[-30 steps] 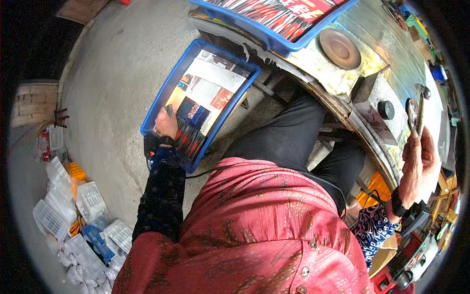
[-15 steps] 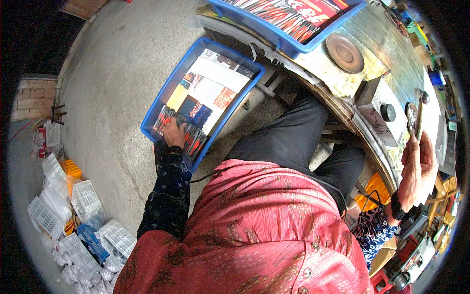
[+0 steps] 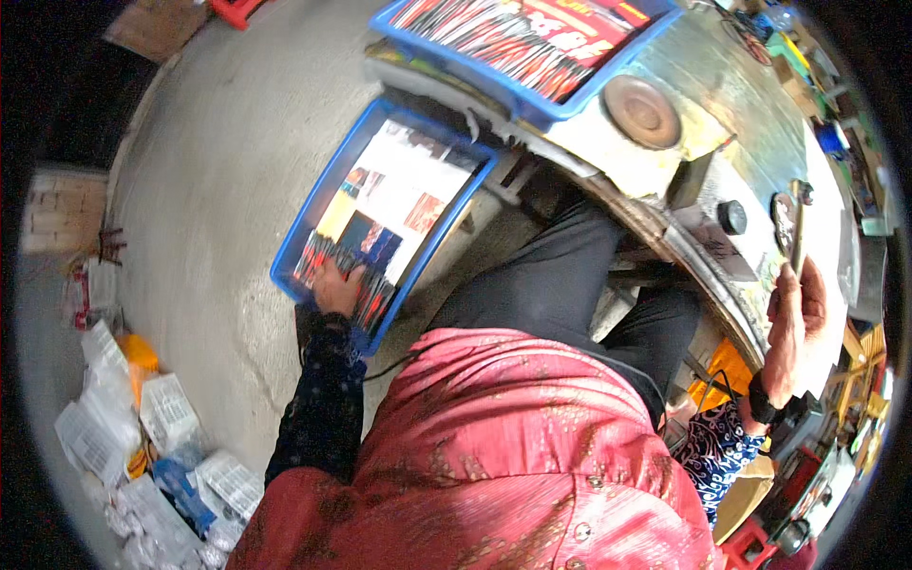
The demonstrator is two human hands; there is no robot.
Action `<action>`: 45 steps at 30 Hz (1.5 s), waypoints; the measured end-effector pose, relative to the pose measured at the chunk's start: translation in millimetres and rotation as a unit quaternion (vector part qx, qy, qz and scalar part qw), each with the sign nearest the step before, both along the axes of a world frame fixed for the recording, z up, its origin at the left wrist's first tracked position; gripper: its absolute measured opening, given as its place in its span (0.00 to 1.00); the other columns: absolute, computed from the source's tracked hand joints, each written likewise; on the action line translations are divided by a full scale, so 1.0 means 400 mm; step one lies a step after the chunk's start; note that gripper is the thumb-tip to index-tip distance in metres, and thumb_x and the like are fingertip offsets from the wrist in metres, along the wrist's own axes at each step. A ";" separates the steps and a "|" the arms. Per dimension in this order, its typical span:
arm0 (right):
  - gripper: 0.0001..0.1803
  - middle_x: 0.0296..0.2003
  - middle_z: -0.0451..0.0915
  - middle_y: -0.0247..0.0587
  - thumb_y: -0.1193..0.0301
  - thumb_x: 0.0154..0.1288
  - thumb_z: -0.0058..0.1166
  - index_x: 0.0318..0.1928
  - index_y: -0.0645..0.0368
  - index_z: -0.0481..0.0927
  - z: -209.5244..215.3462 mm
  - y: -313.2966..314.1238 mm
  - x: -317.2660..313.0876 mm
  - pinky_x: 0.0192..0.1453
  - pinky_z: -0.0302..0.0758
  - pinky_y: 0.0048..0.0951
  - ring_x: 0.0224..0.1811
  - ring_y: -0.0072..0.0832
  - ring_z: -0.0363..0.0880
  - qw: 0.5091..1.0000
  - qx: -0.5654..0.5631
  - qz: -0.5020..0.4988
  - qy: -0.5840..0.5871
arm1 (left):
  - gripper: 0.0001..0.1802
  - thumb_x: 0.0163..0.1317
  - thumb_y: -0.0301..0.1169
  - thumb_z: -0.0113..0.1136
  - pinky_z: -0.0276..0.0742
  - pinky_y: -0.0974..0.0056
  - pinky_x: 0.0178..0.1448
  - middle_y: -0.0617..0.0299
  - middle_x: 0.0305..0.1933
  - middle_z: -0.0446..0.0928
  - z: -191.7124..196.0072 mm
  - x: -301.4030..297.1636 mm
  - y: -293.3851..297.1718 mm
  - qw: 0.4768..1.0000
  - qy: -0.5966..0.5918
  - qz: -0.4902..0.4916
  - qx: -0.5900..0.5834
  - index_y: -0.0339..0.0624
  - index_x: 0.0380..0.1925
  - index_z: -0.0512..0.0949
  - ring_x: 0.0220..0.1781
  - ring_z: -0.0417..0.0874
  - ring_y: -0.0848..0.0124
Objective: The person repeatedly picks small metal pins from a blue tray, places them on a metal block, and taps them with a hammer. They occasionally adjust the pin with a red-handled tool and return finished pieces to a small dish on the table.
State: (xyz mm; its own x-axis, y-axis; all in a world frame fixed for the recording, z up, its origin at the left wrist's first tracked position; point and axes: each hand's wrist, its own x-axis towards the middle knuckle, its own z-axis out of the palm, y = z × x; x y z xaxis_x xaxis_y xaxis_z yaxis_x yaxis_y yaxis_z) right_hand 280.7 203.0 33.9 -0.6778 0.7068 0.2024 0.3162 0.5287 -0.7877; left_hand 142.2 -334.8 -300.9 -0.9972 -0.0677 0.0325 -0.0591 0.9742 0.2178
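Observation:
My left hand (image 3: 337, 288) reaches into the near end of a blue plastic crate (image 3: 285, 242), onto a row of slim red, black and silver pieces (image 3: 376, 296). Its thumb stands apart; the other fingers are blurred and partly hidden among the pieces. Printed sheets and white paper (image 3: 388, 180) lie in the rest of that crate. Above the worktable, at the right, my right hand (image 3: 800, 313) is closed around a slim-handled tool (image 3: 797, 233) with a dark knob at its far end. Beside the tool is a dark-rimmed oval piece (image 3: 784, 220) with a mottled surface.
On the table stand another blue crate (image 3: 532, 106) full of similar slim pieces, a round brown dish (image 3: 643, 112) and a metal block (image 3: 701, 228) with a black knob (image 3: 731, 217). White plastic baskets (image 3: 169, 413) and bags (image 3: 95, 437) are piled on the floor at the left.
The view has shifted slightly and blurred. My left hand stays at the slim pieces, a little lower in the picture. My right hand still holds the tool, which appears slightly further left.

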 end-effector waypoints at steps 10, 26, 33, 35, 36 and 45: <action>0.17 0.33 0.76 0.30 0.72 0.66 0.59 0.53 0.65 0.76 -0.068 0.092 0.058 0.29 0.63 0.16 0.27 0.13 0.67 0.992 -0.094 -0.044 0.078 | 0.16 0.59 0.32 0.62 0.75 0.54 0.49 0.46 0.42 0.79 0.280 -0.211 0.232 0.981 0.154 -0.061 0.104 0.35 0.46 0.79 0.44 0.80 0.50; 0.19 0.39 0.83 0.49 0.73 0.62 0.59 0.51 0.71 0.77 -0.114 0.115 0.115 0.43 0.76 0.28 0.38 0.28 0.80 0.995 0.008 -0.099 -0.005 | 0.09 0.49 0.30 0.66 0.76 0.46 0.37 0.46 0.29 0.80 0.623 -0.492 0.773 0.936 0.167 -0.310 0.006 0.37 0.26 0.78 0.37 0.82 0.46; 0.15 0.34 0.82 0.54 0.72 0.58 0.58 0.45 0.66 0.79 -0.102 0.096 0.091 0.41 0.76 0.42 0.36 0.48 0.81 0.982 0.158 -0.071 -0.072 | 0.07 0.48 0.25 0.65 0.77 0.46 0.38 0.41 0.30 0.79 0.631 -0.522 0.783 0.935 0.149 -0.320 -0.025 0.36 0.27 0.77 0.37 0.81 0.42; 0.14 0.33 0.80 0.53 0.71 0.58 0.59 0.43 0.64 0.77 -0.104 0.085 0.078 0.39 0.75 0.45 0.34 0.50 0.79 0.973 0.199 -0.070 -0.098 | 0.06 0.48 0.23 0.62 0.76 0.46 0.38 0.40 0.30 0.79 0.638 -0.530 0.779 0.932 0.152 -0.326 -0.032 0.36 0.28 0.76 0.37 0.81 0.42; 0.14 0.33 0.79 0.52 0.70 0.58 0.59 0.43 0.63 0.76 -0.108 0.079 0.070 0.37 0.75 0.46 0.33 0.50 0.79 0.964 0.238 -0.065 -0.097 | 0.05 0.48 0.21 0.60 0.76 0.46 0.38 0.40 0.30 0.79 0.638 -0.530 0.778 0.929 0.156 -0.333 -0.035 0.36 0.28 0.76 0.37 0.81 0.42; 0.17 0.36 0.76 0.50 0.68 0.58 0.62 0.47 0.59 0.76 -0.116 0.066 0.018 0.39 0.75 0.45 0.37 0.50 0.79 0.967 0.178 -0.080 -0.165 | 0.08 0.48 0.25 0.65 0.77 0.47 0.36 0.42 0.29 0.79 0.654 -0.515 0.798 0.904 0.203 -0.362 -0.106 0.34 0.26 0.77 0.34 0.82 0.45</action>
State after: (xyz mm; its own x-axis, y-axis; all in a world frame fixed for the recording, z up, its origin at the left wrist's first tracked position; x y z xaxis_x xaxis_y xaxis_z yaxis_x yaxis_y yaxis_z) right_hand 287.8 229.3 -12.5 -0.6347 0.7330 0.2448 0.6189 0.6718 -0.4070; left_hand -64.0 -15.7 -39.2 -0.6817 0.6475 0.3408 0.6527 0.7486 -0.1168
